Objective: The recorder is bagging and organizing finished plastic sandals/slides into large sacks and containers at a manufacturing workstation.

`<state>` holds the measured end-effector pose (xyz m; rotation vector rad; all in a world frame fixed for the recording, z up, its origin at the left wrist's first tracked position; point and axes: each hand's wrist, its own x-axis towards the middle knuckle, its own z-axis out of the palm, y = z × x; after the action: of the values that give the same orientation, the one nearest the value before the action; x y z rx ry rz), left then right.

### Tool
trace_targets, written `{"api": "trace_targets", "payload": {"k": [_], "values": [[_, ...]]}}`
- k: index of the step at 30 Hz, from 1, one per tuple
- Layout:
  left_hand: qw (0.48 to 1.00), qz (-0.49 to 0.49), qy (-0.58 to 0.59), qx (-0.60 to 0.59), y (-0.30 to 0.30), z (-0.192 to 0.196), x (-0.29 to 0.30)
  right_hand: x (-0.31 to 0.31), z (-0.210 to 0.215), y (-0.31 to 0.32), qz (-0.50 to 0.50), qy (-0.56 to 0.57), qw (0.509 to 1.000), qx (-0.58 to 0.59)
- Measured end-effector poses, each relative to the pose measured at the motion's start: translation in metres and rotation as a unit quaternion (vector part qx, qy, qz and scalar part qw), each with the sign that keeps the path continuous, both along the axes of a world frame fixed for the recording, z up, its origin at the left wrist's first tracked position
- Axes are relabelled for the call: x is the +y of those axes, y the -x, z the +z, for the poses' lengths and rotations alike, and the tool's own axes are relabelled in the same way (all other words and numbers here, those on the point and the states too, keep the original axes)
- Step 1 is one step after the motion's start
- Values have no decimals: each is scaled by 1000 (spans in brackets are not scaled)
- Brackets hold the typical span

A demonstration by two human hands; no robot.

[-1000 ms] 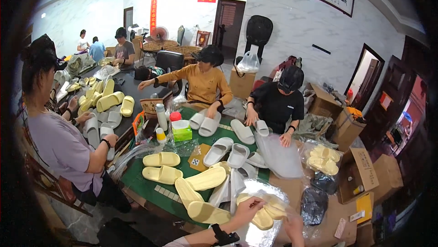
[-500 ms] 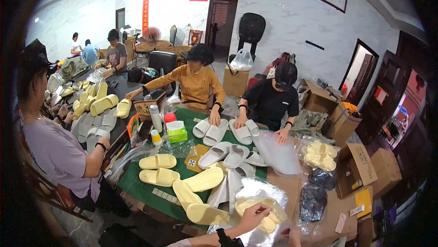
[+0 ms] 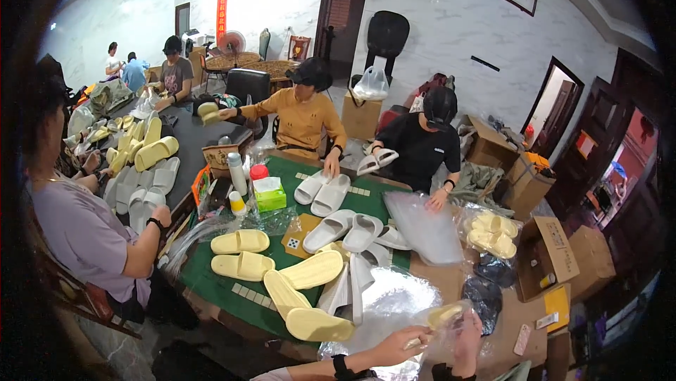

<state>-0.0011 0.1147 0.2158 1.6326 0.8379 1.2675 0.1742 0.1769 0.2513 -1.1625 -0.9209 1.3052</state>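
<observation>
Holding pale-yellow slide slippers (image 3: 443, 317), seemingly in clear film (image 3: 442, 336), the left hand (image 3: 400, 347) and right hand (image 3: 467, 337) now keep them lifted off the shiny plastic sheet (image 3: 398, 292) (likely easier to handle from both sides).

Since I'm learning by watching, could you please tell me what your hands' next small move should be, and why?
Perhaps the right hand should draw the clear plastic snug around the yellow slipper: the plastic looks loose, and the left hand is close enough to steady it.
</observation>
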Motion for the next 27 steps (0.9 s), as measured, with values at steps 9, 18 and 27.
{"api": "trace_targets", "payload": {"k": [9,18,27], "values": [[980,-54,98,-166,-7,-10,-2,-10,-47,-5,250,62,961,-102],[975,-109,144,-132,-21,0,5,-30,-14,-30,463,-122,811,-337],[970,-228,87,-13,-49,0,3,-78,-47,-39,134,-200,817,-524]]}}
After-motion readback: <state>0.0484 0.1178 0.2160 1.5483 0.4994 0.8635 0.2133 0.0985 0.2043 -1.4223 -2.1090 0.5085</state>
